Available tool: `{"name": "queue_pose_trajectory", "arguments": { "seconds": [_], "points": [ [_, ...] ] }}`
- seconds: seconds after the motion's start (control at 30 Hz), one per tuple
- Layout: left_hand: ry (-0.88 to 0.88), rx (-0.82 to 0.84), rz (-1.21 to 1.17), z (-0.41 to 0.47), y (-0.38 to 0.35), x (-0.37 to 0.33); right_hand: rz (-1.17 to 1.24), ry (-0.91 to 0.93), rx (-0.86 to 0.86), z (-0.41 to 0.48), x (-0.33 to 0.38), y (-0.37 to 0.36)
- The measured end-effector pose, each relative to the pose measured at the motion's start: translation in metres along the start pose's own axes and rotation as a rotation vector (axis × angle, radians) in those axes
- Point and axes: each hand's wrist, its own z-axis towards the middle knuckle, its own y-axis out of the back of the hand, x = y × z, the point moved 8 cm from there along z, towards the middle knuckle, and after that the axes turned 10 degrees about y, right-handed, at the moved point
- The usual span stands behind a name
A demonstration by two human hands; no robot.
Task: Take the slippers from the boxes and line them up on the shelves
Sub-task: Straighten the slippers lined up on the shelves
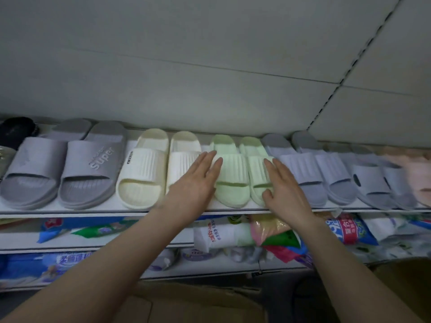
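Both our hands are flat and open, fingers spread, nothing clamped in either grip. Left hand (194,180) sits just left of the green slippers (235,173), overlapping the cream slippers (161,166); whether it touches the green strap we can't tell. Right hand (283,185) lies over the right edge of the green pair, thumb down at the toe, with the pale blue slippers (312,173) just to its right. The green pair sits between our palms on the top shelf (70,212), toes toward us.

Step looks like squaring up the pair. To do it well we'd press in evenly from both sides so the two green slippers close up side by side, then nudge the toes level with the cream and pale blue toes near the front edge. Keep palms low and light; foam slides easily and a hard push could knock the neighbours crooked. Grey slippers (63,169) far left of our left hand already look lined up. A cardboard box (193,304) sits below our forearms.
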Motion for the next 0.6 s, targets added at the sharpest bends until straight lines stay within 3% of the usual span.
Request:
{"name": "queue_pose_trajectory", "arguments": {
  "seconds": [0.23, 0.6],
  "points": [
    [0.201, 0.192, 0.220, 0.055, -0.058, -0.043, -0.032, 0.217, 0.258, 0.042, -0.026, -0.001],
    [0.229, 0.205, 0.171, 0.043, -0.064, -0.046, 0.015, 0.286, 0.197, 0.027, -0.026, -0.010]
  ]
}}
